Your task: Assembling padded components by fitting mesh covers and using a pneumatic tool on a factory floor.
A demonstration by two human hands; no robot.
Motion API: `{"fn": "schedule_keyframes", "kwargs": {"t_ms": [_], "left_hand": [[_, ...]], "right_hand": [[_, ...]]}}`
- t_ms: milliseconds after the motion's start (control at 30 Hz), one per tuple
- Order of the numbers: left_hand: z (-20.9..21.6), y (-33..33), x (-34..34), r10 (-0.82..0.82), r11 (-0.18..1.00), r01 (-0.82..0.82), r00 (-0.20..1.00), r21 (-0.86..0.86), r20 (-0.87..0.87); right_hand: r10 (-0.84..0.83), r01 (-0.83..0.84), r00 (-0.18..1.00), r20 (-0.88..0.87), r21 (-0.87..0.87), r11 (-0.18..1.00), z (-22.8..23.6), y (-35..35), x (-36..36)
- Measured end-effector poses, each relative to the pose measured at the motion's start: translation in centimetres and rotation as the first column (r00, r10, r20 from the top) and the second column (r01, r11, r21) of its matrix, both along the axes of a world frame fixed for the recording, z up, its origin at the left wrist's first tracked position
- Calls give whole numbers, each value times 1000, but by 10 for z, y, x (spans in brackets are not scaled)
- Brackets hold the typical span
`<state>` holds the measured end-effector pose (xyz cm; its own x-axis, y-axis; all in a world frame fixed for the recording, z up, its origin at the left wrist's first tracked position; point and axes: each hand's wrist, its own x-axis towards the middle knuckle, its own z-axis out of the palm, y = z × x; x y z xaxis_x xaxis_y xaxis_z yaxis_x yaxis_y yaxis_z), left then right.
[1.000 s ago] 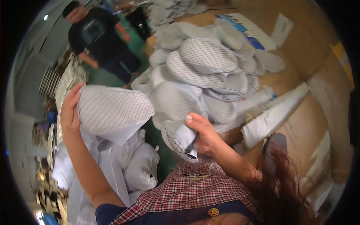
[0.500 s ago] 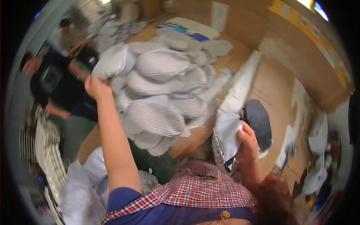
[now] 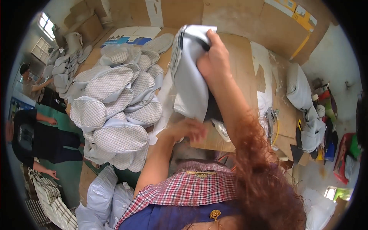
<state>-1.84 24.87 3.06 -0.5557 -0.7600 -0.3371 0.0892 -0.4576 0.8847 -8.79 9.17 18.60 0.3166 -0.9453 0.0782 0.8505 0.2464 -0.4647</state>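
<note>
Above the cardboard-covered table (image 3: 241,76), we hold a grey fabric piece (image 3: 189,80) up by its top edge: our right hand (image 3: 214,59) is closed around that edge, so the piece hangs folded and a dark lining shows along its right side. Our left hand (image 3: 188,129) sits just under the lower end of the piece, fingers loosely curled; it is blurred, and we cannot tell whether it grips the cloth or merely meets it. To our left lies the pile of quilted grey pads (image 3: 115,103), overlapping one another like scales, well apart from the held piece. For a clean result, we judge that the upper grip should stay firm while the lower hand draws the hem straight down, keeping the layers flat and clear of the pile. Two other people (image 3: 30,138) stand at the far left, beside stacked white goods (image 3: 48,195).
</note>
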Motion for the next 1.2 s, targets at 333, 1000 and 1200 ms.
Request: {"fn": "schedule_keyframes", "kwargs": {"t_ms": [333,1000,1200], "left_hand": [[75,-170,-16,326,600,-781,44,171,-944],[-159,15,-164,989,142,-769,137,624,-56],[-160,-11,-138,951,245,-809,309,535,33]], "right_hand": [[60,-58,988,140,-17,998,-52,-94,-69],[468,-193,695,-546,486,853,-332,47,-301],[573,-212,492,-656,548,809,-316,53,-298]]}}
